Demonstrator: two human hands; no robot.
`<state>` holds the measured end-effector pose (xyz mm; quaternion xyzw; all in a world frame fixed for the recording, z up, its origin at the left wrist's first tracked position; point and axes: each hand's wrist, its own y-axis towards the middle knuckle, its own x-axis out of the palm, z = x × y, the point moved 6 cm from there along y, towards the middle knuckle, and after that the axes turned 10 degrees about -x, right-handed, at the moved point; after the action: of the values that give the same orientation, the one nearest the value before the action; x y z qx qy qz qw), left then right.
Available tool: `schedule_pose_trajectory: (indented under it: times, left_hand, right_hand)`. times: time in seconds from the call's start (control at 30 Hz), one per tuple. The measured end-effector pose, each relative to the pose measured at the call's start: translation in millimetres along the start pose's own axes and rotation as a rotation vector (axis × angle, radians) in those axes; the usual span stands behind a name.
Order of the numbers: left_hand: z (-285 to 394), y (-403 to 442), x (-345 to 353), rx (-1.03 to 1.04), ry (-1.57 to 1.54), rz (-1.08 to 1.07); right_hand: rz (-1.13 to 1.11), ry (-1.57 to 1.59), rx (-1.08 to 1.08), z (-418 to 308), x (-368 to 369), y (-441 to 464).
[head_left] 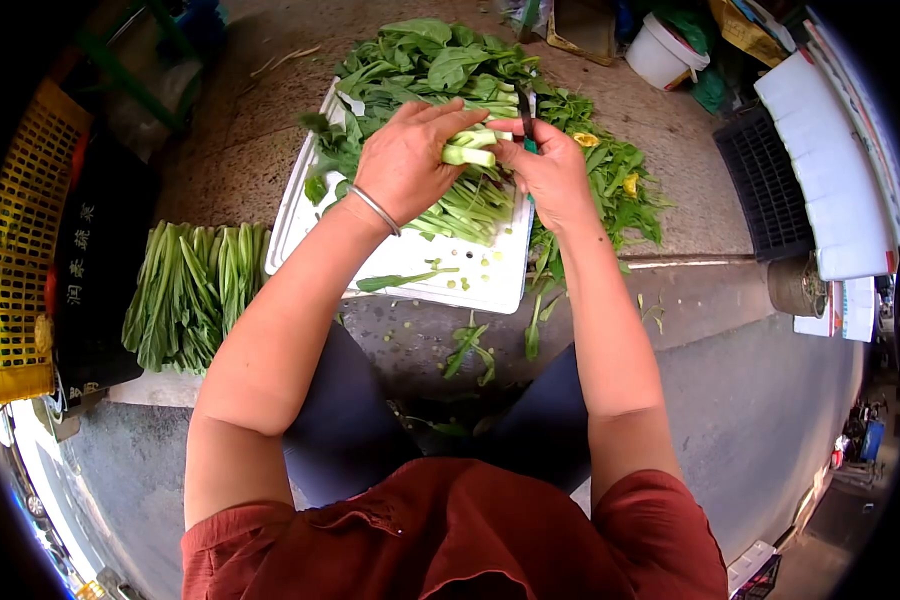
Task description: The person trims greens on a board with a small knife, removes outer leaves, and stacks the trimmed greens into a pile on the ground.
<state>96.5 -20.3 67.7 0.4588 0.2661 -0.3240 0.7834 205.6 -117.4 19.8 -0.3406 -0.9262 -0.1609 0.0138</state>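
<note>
My left hand (400,160) is closed around a few pale green stalks of leafy greens (467,152), their cut ends pointing right. Close beside it, my right hand (555,175) grips a small knife (526,112) with a dark blade. A bit of teal, perhaps its handle, shows under the fingers. The right fingertips meet the stalk ends. Beneath both hands lies a white plastic tray (500,285) bearing more stalks (465,215) and a heap of broad leaves (440,60). Small round cut bits and one loose leaf (400,281) lie near its front edge.
Neat bunches of greens (200,290) lie left of the tray. Loose trimmings (610,195) spread on its right. A yellow crate (30,200) stands far left. On the right are a black crate (765,190), white foam boxes (830,160) and a white bucket (660,55).
</note>
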Motion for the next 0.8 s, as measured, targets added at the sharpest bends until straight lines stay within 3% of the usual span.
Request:
schedule_pose_trajectory:
  times: [0.03, 0.07, 0.13, 0.4, 0.63, 0.73, 0.8]
  left_hand:
    - [-4, 0, 6, -0.139, -0.071, -0.109]
    - [-4, 0, 6, -0.137, -0.072, -0.11]
    - [-22, -1, 21, -0.375, -0.45, -0.369]
    - [-35, -8, 26, -0.609, -0.711, -0.5]
    - [-42, -9, 27, -0.636, -0.707, -0.517]
    - [-53, -11, 15, -0.74, -0.784, -0.433]
    - [-66, -10, -2, -0.677, -0.686, -0.28]
  right_hand:
    - [-0.006, 0.019, 0.032, 2, -3, 0]
    - [-0.004, 0.018, 0.032, 0, -3, -2]
    - [-0.039, 0.016, 0.055, -4, 2, -4]
    - [-0.171, -0.012, 0.099, -6, 14, -13]
    - [-0.101, 0.098, 0.198, 26, 1, -4]
    - [0.527, 0.532, 0.292, 90, -63, 1]
    - [0.628, 0.224, 0.418, 96, -85, 0]
